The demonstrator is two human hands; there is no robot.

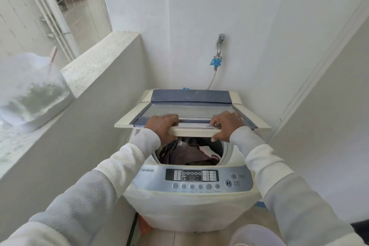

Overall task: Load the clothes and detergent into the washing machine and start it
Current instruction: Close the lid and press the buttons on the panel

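- Two sleeved forearms are reaching forward from the bottom corners, converging on the washing machine (187, 203), whose base is running out of view below.
- Small labels on the control panel (192, 179) are staying too blurred to read.
- Dark clothes (185, 154) are lying in the drum, partly hidden under the lid's front edge.
- Both hands are gripping the front edge of the lid (191, 124): the left hand (162, 126) is curling fingers over the top, thumb underneath; the right hand (224, 125) is doing likewise.
- Hinged at the back, the lid is lying half-raised, its long axis running left to right.
- A cloudy plastic bag (30, 90) is sitting on the ledge at left, its contents unclear.
- A tap (218, 50) is sticking out of the far wall.
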